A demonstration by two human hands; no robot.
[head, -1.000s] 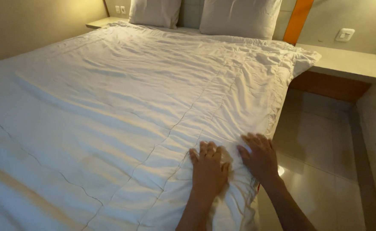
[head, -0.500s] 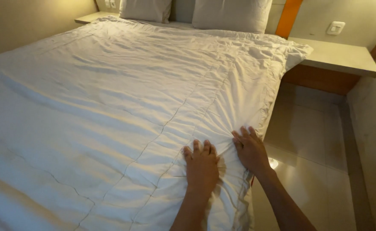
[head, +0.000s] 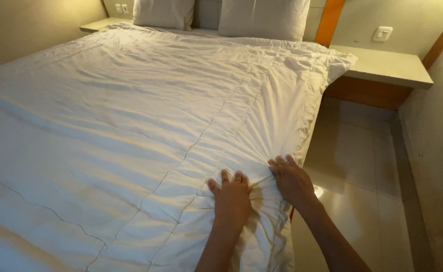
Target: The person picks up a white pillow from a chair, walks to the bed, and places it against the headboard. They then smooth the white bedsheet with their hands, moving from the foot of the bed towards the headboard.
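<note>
So both hands are sitting flat on the white duvet [head: 146,116] near the bottom centre of the frame, right by the bed's right-hand edge; the left hand [head: 233,195] is lying palm down with fingers spread and open, gripping nothing, just pressing into the fabric; the right hand [head: 293,179] is doing the same just beside it, open and flat, fingertips pointing up the frame, sitting right where the duvet is starting to drop over the side. The duvet is covering pretty much the whole bed, running from the lower left all the way up to the two pillows [head: 264,17] leaning at the top centre; most of the middle and left is looking fairly smooth, only soft ripples and the stitched quilting lines showing; around the hands though the cloth is bunching into a fan of creases, and the upper right corner near the bedside shelf [head: 385,65] is looking rumpled too, so I'd say the spreading is mostly done and the right edge is what's left to flatten. The tiled floor [head: 357,166] is showing on the right, with a wall socket [head: 382,34] sitting above the shelf.
</note>
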